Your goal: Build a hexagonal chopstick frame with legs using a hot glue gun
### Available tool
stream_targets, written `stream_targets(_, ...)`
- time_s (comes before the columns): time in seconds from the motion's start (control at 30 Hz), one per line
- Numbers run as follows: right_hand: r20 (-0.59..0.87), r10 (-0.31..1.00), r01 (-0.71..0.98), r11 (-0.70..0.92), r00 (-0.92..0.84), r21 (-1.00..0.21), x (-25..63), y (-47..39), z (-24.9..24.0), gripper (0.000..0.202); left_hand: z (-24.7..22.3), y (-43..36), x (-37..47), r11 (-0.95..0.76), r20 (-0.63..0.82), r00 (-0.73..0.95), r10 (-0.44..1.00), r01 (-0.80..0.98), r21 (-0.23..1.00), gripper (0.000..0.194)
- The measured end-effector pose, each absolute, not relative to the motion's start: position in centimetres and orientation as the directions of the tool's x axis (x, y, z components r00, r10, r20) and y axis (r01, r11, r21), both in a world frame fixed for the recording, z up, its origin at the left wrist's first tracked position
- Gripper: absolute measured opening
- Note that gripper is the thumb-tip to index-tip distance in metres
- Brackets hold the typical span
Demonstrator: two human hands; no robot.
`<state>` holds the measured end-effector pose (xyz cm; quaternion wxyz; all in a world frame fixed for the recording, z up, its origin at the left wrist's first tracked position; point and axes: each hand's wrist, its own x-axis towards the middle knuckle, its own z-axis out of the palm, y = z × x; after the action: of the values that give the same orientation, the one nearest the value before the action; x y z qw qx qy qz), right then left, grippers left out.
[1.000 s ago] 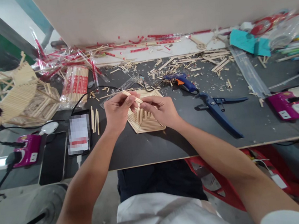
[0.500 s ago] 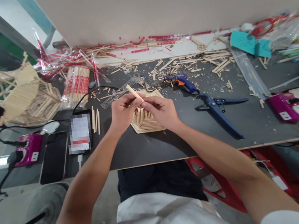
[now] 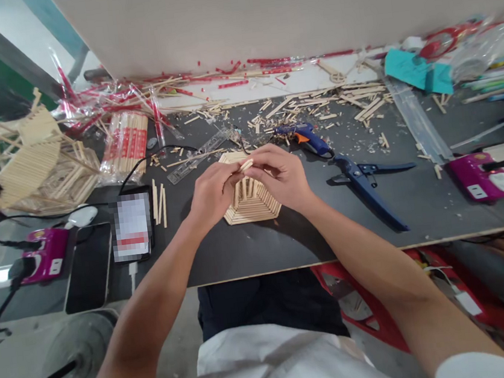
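Both hands meet above a hexagonal piece made of wooden sticks (image 3: 252, 211) on the dark table. My left hand (image 3: 215, 192) pinches one side of a short bundle of pale wooden sticks (image 3: 246, 165). My right hand (image 3: 283, 176) has its fingers closed on the other side of the same bundle. Short sticks stand upright in the middle of the hexagonal piece, just under the fingers. The hands hide its upper centre.
A blue glue gun (image 3: 307, 139) and blue cutters (image 3: 368, 191) lie to the right. Phones (image 3: 88, 265), loose sticks (image 3: 160, 204) and a purple power socket (image 3: 46, 255) are on the left. Stick scraps (image 3: 288, 109) litter the back.
The stick bundle, which pointed up and to the left, now lies nearly level between the fingers. My right hand has moved slightly right and curled further over it.
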<state>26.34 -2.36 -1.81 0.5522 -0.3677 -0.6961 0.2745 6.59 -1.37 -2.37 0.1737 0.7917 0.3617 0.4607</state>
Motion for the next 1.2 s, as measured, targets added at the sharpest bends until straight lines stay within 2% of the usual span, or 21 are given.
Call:
stream_targets(0.27,0.681,0.719,0.246,0.691,-0.138,-0.680,26.5,-3.2,-0.8,0.020,-2.0,-1.5,6.6,-0.784,0.716,0.352,0.603,0.428,0.450,0.021)
stream_targets(0.4,0.722,0.676,0.267,0.730,-0.148,-0.629,26.4,-3.4,-0.7,0.019,-2.1,-1.7,6.6,-0.796,0.729,0.358,0.583,0.433,0.423,0.024)
stream_targets(0.57,0.705,0.694,0.317,0.708,-0.145,-0.631,26.3,-3.6,-0.5,0.022,-2.2,-1.9,6.8,-0.755,0.686,0.332,0.647,0.409,0.513,0.025)
stream_targets(0.7,0.718,0.685,0.303,0.715,-0.124,-0.630,26.2,-3.6,-0.4,0.016,-2.0,-2.1,7.3,-0.702,0.645,0.286,0.709,0.373,0.606,0.028)
stream_targets(0.8,0.654,0.748,0.279,0.656,-0.113,-0.702,26.3,-3.2,-0.8,0.019,-1.6,-2.3,7.7,-0.555,0.494,0.255,0.831,0.324,0.767,0.032)
stream_targets(0.9,0.532,0.840,0.208,0.541,-0.103,-0.815,26.5,-2.6,-1.4,0.030,-1.0,-2.3,7.9,-0.399,0.326,0.312,0.892,0.209,0.893,0.040)
stream_targets(1.07,0.384,0.914,0.014,0.389,-0.132,-0.921,26.5,-2.1,-1.9,0.055,-0.7,-2.1,7.7,-0.353,0.276,0.374,0.885,0.153,0.923,0.035)
stream_targets(1.2,0.388,0.919,0.063,0.392,-0.077,-0.918,26.9,-2.0,-1.5,0.043,-0.9,-2.0,7.4,-0.359,0.255,0.412,0.875,0.197,0.912,0.025)
